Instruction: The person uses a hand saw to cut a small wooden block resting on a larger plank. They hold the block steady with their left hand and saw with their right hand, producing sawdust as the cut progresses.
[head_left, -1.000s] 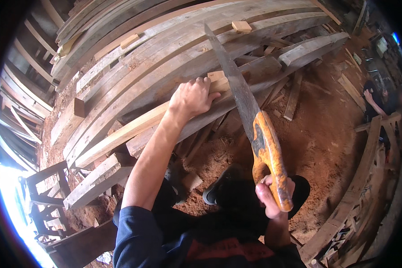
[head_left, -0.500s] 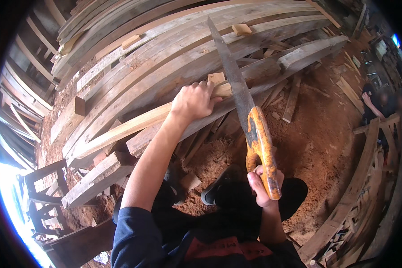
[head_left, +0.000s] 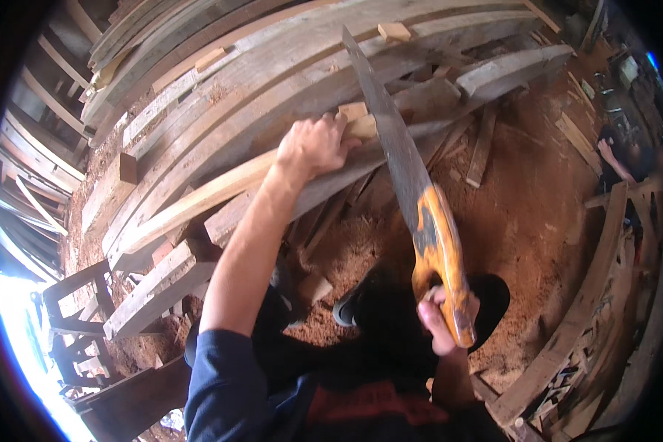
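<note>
My right hand (head_left: pixel 448 317) is wrapped round the worn yellow-and-black handle of a handsaw (head_left: pixel 390 132). The saw's long grey blade slants up and away to the left, lying across the far end of a pale wooden strip (head_left: pixel 206 193). My left hand (head_left: pixel 313 147) is closed over that strip just left of the blade, pressing it down near its end. The strip runs back toward the lower left over heavier grey beams. Right beside my left knuckles is a small light wood block (head_left: pixel 353 111). Where the teeth meet the strip, I cannot make out a cut.
Long weathered beams (head_left: pixel 272 96) lie stacked ahead, with a small offcut (head_left: pixel 394 32) on top. Sawdust covers the reddish floor (head_left: pixel 530 221) around my feet. More planks (head_left: pixel 574 324) lean at the right, near another person's arm (head_left: pixel 616 158). A dark wooden frame (head_left: pixel 77 317) stands at left.
My right hand has drawn the saw handle back toward me and slightly right. The left hand stays on the strip; the whole view has shifted slightly.
</note>
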`<state>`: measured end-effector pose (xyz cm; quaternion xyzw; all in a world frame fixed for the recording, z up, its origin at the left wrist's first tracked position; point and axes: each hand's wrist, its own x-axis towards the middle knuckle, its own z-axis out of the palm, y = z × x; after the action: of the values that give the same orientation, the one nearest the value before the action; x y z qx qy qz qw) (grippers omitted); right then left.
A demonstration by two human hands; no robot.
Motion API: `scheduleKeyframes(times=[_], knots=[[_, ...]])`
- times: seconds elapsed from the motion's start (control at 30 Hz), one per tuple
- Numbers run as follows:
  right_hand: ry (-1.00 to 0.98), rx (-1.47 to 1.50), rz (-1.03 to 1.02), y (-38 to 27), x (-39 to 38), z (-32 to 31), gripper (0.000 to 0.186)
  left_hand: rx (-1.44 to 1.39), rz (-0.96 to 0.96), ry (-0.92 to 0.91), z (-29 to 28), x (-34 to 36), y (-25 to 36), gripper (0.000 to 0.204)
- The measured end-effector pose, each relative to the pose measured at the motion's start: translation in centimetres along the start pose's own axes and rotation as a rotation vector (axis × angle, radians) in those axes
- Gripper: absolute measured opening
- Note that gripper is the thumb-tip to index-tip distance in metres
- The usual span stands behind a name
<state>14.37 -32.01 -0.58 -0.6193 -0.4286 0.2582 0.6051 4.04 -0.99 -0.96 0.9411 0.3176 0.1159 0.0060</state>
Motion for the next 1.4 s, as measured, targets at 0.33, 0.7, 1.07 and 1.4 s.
scheduleKeyframes(times=[0.33,0.7,1.07,1.4], knots=[[-0.020,-0.018,-0.084,0.0,2.7,2.1,0.019,-0.008,0.022,0.024,0.0,0.7,-0.4,0.052],[-0.010,-0.052,-0.016,0.0,2.8,2.3,0.021,-0.001,-0.013,-0.071,-1.0,0.9,-0.1,0.053],[-0.062,0.047,-0.038,0.8,6.7,3.4,0.019,-0.007,0.013,-0.066,-0.8,0.0,0.4,0.054],[0.004,0.030,-0.050,0.5,0.0,1.9,0.018,0.010,-0.022,-0.089,-0.8,0.2,0.9,0.054]])
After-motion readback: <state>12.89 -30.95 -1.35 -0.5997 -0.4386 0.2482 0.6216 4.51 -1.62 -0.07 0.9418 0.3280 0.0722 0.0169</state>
